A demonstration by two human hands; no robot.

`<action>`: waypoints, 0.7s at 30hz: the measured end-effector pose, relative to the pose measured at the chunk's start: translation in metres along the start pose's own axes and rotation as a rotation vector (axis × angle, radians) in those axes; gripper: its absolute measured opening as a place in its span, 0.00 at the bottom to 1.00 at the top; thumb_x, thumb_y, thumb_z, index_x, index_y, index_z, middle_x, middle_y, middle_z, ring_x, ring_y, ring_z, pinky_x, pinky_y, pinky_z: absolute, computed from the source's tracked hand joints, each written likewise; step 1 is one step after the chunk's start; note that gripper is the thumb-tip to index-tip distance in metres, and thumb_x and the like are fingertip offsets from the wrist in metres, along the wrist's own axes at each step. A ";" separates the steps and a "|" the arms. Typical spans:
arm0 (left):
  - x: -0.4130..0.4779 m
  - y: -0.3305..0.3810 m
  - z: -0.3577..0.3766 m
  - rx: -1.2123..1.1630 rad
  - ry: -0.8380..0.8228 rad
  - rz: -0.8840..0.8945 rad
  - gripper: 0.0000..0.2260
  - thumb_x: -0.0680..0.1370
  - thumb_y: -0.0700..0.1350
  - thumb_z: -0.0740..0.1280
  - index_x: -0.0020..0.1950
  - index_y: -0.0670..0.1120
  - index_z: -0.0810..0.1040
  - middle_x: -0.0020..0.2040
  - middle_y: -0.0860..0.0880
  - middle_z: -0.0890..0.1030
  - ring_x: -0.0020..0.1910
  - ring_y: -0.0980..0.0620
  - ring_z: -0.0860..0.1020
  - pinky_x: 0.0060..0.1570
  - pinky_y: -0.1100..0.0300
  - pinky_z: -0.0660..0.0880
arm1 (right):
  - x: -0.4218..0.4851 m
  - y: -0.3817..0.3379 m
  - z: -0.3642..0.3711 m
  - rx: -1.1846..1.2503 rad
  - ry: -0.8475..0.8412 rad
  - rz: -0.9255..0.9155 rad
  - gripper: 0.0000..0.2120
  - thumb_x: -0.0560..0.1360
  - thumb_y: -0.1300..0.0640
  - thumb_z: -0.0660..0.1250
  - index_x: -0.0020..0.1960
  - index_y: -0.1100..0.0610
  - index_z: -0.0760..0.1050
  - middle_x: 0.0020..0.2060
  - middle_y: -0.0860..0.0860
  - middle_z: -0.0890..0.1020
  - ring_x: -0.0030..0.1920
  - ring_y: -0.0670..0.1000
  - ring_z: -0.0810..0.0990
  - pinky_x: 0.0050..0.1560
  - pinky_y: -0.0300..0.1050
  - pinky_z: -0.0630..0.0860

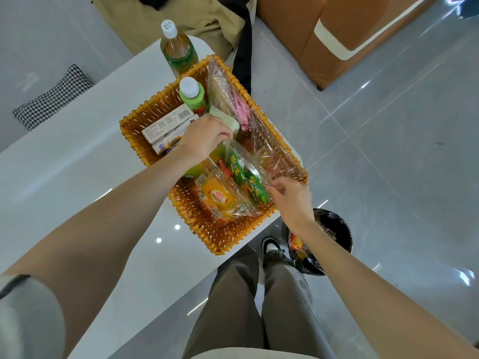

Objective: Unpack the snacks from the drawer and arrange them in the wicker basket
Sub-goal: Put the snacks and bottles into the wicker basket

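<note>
Pinching crinkly clear snack bag (239, 165) — left hand (204, 137), right hand (293, 199) both gripping — over woven wicker basket (228, 242).

The white table (77, 182) carries the wicker basket (228, 237) and 1 tea bottle (178, 47).

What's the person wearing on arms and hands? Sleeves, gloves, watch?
No gloves, rings or watch show on the left hand or the right hand. Both forearms are uncovered. The left upper arm has a grey short sleeve with a dark edge; no sleeve shows on the right arm.
</note>
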State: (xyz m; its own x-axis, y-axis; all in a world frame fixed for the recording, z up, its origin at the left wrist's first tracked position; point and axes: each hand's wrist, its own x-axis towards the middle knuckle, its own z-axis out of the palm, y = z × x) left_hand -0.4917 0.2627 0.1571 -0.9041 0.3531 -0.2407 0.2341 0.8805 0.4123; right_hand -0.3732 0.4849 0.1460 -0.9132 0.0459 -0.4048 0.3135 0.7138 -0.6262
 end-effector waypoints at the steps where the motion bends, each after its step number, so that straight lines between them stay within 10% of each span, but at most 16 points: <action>1: -0.001 0.000 0.000 0.016 0.007 -0.005 0.08 0.79 0.43 0.65 0.49 0.47 0.85 0.49 0.48 0.83 0.52 0.46 0.75 0.47 0.51 0.74 | -0.002 0.004 -0.001 -0.034 0.009 -0.047 0.07 0.78 0.57 0.68 0.49 0.60 0.82 0.38 0.50 0.83 0.35 0.44 0.77 0.36 0.29 0.69; 6: 0.004 0.018 -0.003 0.262 0.000 0.008 0.08 0.78 0.42 0.66 0.52 0.49 0.83 0.55 0.51 0.81 0.61 0.49 0.69 0.43 0.56 0.72 | -0.003 0.004 -0.003 -0.214 -0.039 -0.098 0.08 0.81 0.57 0.62 0.49 0.60 0.77 0.35 0.50 0.79 0.32 0.49 0.77 0.32 0.36 0.68; 9: 0.006 0.035 0.003 0.562 -0.026 0.197 0.19 0.71 0.33 0.70 0.62 0.43 0.76 0.65 0.46 0.71 0.68 0.45 0.65 0.60 0.53 0.72 | 0.004 -0.005 -0.001 -0.312 -0.116 -0.055 0.07 0.80 0.60 0.59 0.55 0.61 0.72 0.37 0.52 0.79 0.34 0.50 0.78 0.32 0.39 0.71; 13: 0.010 0.045 0.008 0.530 -0.324 0.393 0.25 0.72 0.39 0.72 0.68 0.51 0.73 0.72 0.50 0.68 0.76 0.44 0.54 0.73 0.41 0.48 | 0.019 -0.023 0.001 -0.305 -0.153 -0.004 0.09 0.79 0.53 0.62 0.55 0.56 0.74 0.36 0.49 0.78 0.35 0.50 0.77 0.27 0.37 0.66; 21: 0.018 0.054 0.012 0.439 -0.364 0.336 0.11 0.74 0.34 0.67 0.52 0.46 0.82 0.54 0.46 0.76 0.58 0.45 0.72 0.62 0.55 0.65 | 0.030 -0.029 0.011 -0.189 -0.052 0.063 0.11 0.77 0.50 0.67 0.46 0.54 0.85 0.36 0.51 0.84 0.34 0.50 0.81 0.32 0.39 0.74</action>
State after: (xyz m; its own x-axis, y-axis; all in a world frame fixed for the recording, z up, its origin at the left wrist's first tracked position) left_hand -0.4907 0.3203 0.1641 -0.5961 0.6474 -0.4749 0.6758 0.7239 0.1387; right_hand -0.4072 0.4578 0.1452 -0.8774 0.0619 -0.4758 0.3105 0.8292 -0.4647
